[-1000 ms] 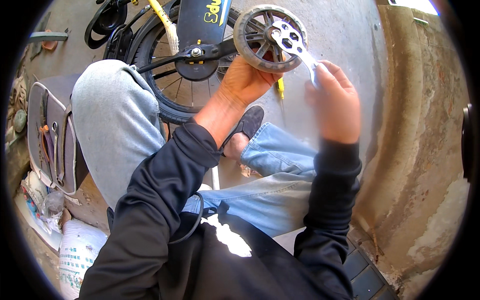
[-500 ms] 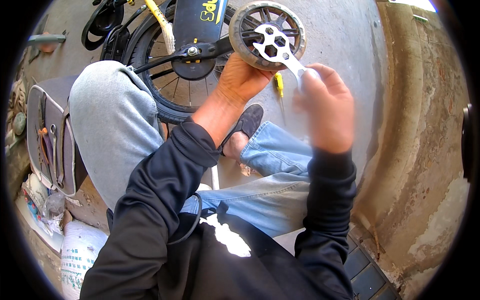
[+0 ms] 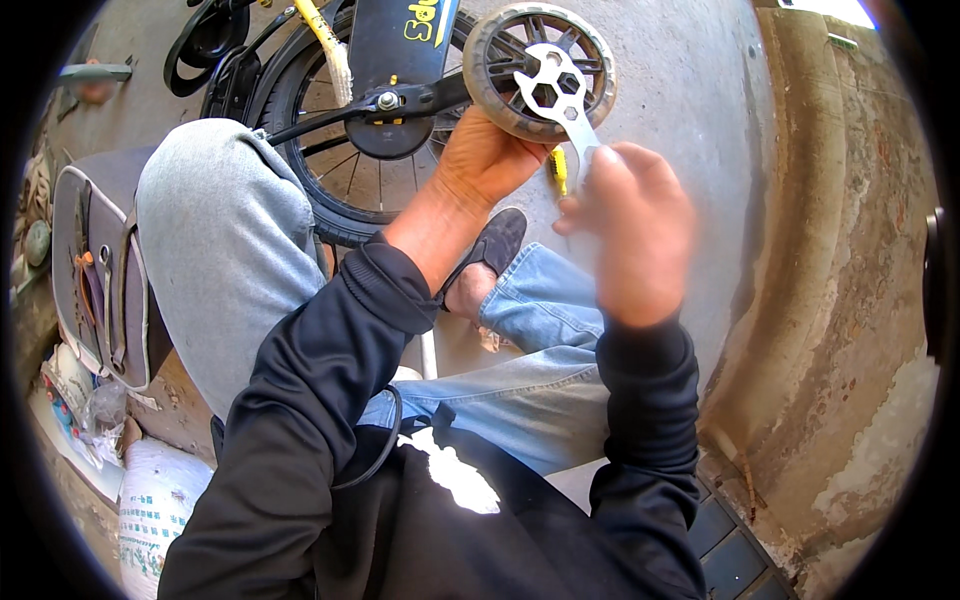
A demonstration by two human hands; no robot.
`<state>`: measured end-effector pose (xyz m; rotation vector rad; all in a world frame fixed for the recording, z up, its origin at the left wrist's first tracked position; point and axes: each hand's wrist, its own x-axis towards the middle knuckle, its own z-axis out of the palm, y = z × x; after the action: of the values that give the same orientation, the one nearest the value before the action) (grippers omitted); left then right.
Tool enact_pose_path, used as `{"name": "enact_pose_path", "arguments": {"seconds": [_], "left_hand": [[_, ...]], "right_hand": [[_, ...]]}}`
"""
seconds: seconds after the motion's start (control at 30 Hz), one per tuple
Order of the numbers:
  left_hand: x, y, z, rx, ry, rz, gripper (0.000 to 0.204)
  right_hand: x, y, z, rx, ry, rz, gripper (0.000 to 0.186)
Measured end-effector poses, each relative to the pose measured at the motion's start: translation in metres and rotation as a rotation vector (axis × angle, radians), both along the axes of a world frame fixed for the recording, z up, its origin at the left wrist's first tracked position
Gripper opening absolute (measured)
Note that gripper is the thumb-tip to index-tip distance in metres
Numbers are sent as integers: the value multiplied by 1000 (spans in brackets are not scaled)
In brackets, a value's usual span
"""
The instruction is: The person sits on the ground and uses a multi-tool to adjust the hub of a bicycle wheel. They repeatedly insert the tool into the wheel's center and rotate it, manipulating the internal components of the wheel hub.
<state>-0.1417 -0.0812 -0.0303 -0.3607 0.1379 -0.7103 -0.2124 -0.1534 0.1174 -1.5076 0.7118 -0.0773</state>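
Grey concrete (image 3: 690,90) lies below — hands (image 3: 490,160) (image 3: 645,235) grip a spoked wheel (image 3: 506,66) and flat, holed wrench (image 3: 560,101).

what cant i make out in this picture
Head view:
Left hand: fingertips mostly hidden behind the small wheel.
Centre of that wheel: largely covered by the wrench.
Right hand: blurred, exact grip unclear.
Black panel: upper end cut off by top edge.

Yellow lettering (image 3: 419,26) on black panel (image 3: 385,65), blue-green print (image 3: 150,540) on white sack (image 3: 165,475)
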Motion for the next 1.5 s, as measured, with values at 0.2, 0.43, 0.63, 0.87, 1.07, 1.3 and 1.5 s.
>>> {"name": "enact_pose_path", "arguments": {"seconds": [0.2, 0.43, 0.63, 0.87, 1.07, 1.3, 1.5], "left_hand": [[0, -1, -3, 1, -39, 14, 26], [-1, 3, -6, 32, -89, -18, 24], [1, 3, -6, 7, 23, -36, 24], [-5, 16, -5, -4, -154, 9, 24], [-24, 47, 1, 27, -93, -15, 24], [-35, 73, 7, -19, -64, -77, 18], [-61, 78, 9, 11, 6, -29, 21]], "right_hand": [[-1, 5, 3, 32, 33, 34, 21], [1, 17, 5, 37, 114, 13, 22], [1, 22, 3, 25, 113, -11, 21], [-11, 36, 0, 39, 61, -31, 21], [-29, 64, 2, 34, 64, -12, 20], [-41, 88, 5, -12, 35, 17, 20], [-61, 97, 2, -9, 76, -19, 21]]}}
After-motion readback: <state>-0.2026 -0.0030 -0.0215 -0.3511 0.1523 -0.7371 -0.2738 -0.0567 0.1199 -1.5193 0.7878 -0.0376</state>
